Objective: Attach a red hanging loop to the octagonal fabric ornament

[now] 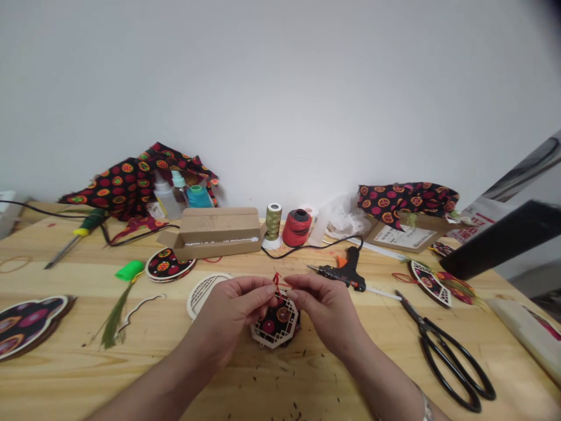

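Observation:
My left hand (232, 313) and my right hand (324, 307) meet over a small octagonal wooden ornament (276, 327) with dark patterned fabric inside a white lattice frame. Both hands pinch a thin red cord (277, 282) at the ornament's top edge, fingers pressed together. The ornament rests low over the wooden table (175, 362). A round white lattice piece (200, 292) lies just left of my left hand.
Black scissors (447, 351) lie to the right, a black glue gun (344, 272) behind my right hand. A cardboard box (214, 231), thread spools (289, 225), bottles (182, 196) and patterned fabric (131, 178) stand at the back. More ornaments (26, 321) and a green tassel (120, 298) lie left.

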